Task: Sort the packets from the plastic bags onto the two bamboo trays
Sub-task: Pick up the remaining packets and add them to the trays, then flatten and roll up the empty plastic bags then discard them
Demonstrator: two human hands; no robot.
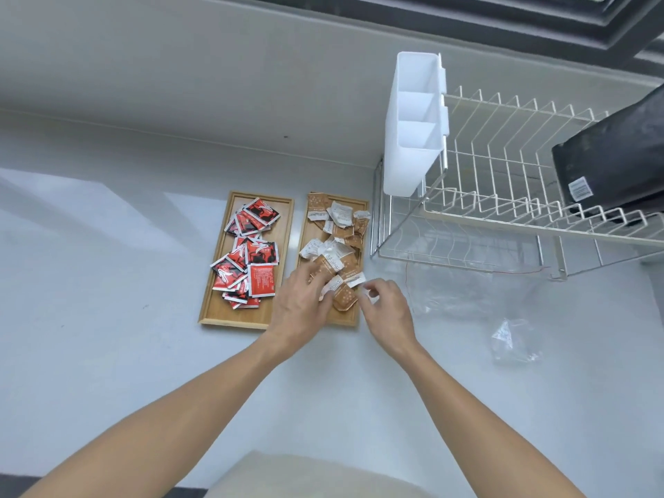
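Two bamboo trays sit side by side near the back edge of the white countertop [107,282], long sides parallel, a narrow gap between them. The left tray [215,310] holds a loose pile of red packets [248,257] w/ black & white print, spread from its far end to near its front end. The right tray [343,319] holds brown packets [337,242] w/ white ends, heaped along its whole length.

Left hand [300,303] reaches over the front end of the right tray, palm down, fingers bent & resting on the brown packets there; cannot tell if it actually grips any. Right hand [386,305] is at the front right corner of that tray, fingers curled, thumb & fingertips pinching a small white-ended packet [370,295] just beside the tray's right edge.

Two clear plastic bags lie on the countertop right of the trays: a larger flat one [474,289] w/ a thin red line along its top, partly under the front of the dish rack, & a smaller crumpled one [517,341] nearer the front, apart from the first.

A white wire dish rack [503,181] stands at the back right of the countertop, w/ a white plastic cutlery holder [413,124] hung on its left end & a black item [618,156] resting in its right part.
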